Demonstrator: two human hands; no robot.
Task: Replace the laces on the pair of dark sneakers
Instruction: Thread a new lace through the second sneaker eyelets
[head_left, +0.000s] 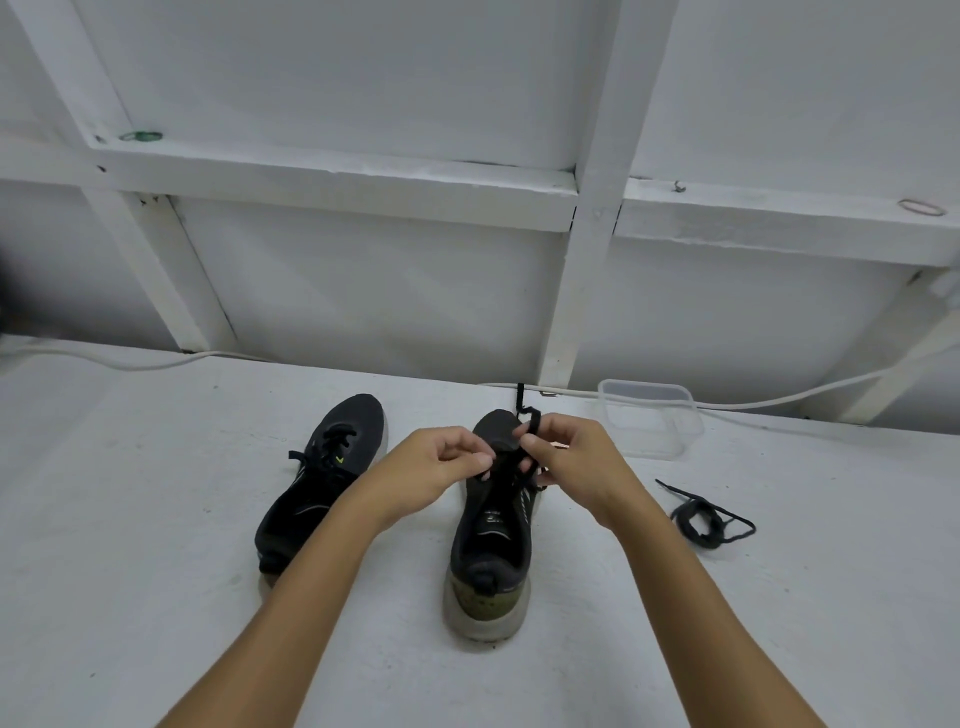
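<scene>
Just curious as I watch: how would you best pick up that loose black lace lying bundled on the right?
Probably pinch the loose black shoelace at its tangled middle clump, coming straight down from above. It lies flat on the white surface, clear of the shoes, and the thin stray ends would likely slip away.

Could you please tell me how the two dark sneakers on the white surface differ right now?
The left dark sneaker lies angled, untouched, its lace threaded through the eyelets. The right dark sneaker stands straight, heel toward the camera, while the left hand and right hand pinch its black lace. Both are black with pale soles.
</scene>
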